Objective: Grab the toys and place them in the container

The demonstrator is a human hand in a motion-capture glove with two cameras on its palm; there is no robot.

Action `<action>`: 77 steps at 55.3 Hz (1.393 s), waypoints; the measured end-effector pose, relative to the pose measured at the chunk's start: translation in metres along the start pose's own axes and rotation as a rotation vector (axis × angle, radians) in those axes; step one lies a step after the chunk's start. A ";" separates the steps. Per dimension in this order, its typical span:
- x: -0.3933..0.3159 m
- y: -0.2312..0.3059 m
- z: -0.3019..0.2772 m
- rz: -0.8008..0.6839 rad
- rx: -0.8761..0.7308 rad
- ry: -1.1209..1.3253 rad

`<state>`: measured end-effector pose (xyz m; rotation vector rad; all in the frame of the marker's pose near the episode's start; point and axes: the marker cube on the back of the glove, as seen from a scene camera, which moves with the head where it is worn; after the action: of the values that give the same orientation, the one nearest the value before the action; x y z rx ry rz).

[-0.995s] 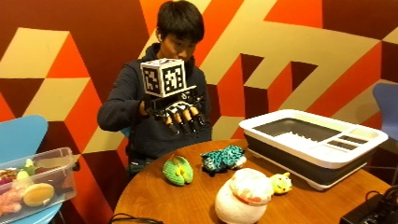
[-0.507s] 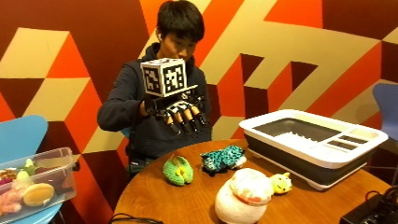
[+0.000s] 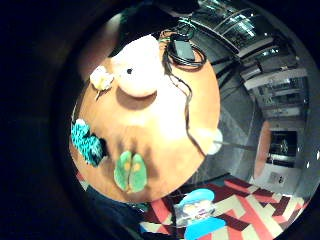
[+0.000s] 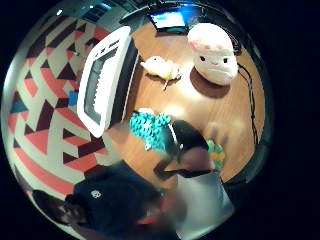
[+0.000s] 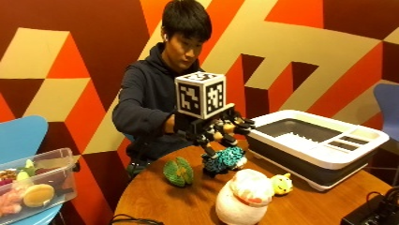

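1. since the earlier frame your gloved right hand (image 5: 215, 129) has dropped from chest height to just above the toys, and nothing on the worktop has shifted.
2. your grip is released: the fingers (image 5: 209, 145) hang loosely curled and hold nothing, with their tips close over the teal toy (image 5: 224, 160); whether they touch it cannot be told from the outside view.
3. the teal toy lies on the round wooden worktop (image 5: 162, 199), just beside the near end of the container (image 5: 318, 145) and apart from it.
4. the green toy (image 5: 178, 171) lies on the worktop next to the teal one, on the side away from the container, near the worktop's edge by your body.
5. the white plush toy (image 5: 244, 197) sits upright further out on the worktop, and the small yellow toy (image 5: 282, 183) lies between it and the container.
6. the container is white-rimmed with dark walls; you can see ribs on its floor and no toy inside.
7. your thumb side palm view shows the teal toy (image 4: 150, 129) close under the palm, the container (image 4: 102, 82) alongside it, and the yellow toy (image 4: 160, 67) and white plush (image 4: 212, 52) beyond.
8. a clear plastic bin (image 5: 34, 185) with other toys sits on a blue chair (image 5: 22, 136), well apart from the worktop.
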<state>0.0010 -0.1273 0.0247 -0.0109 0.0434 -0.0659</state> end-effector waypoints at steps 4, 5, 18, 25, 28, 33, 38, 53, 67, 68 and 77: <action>0.003 -0.036 0.019 0.011 -0.030 -0.012; 0.004 -0.045 0.025 0.014 -0.043 -0.014; 0.022 -0.098 0.089 0.108 -0.178 0.018; 0.026 -0.106 0.102 0.099 -0.135 -0.022; 0.027 -0.107 0.103 0.081 -0.091 -0.048; 0.028 -0.107 0.102 0.066 -0.037 -0.087; 0.025 -0.103 0.100 0.074 -0.009 -0.108; 0.018 -0.056 0.060 0.078 0.009 -0.134; -0.046 0.015 -0.040 -0.098 0.216 -0.395; -0.055 0.019 -0.048 -0.121 0.231 -0.409; -0.118 0.035 -0.099 -0.264 0.330 -0.435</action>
<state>-0.1190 -0.0860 -0.0691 0.2992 -0.4048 -0.3325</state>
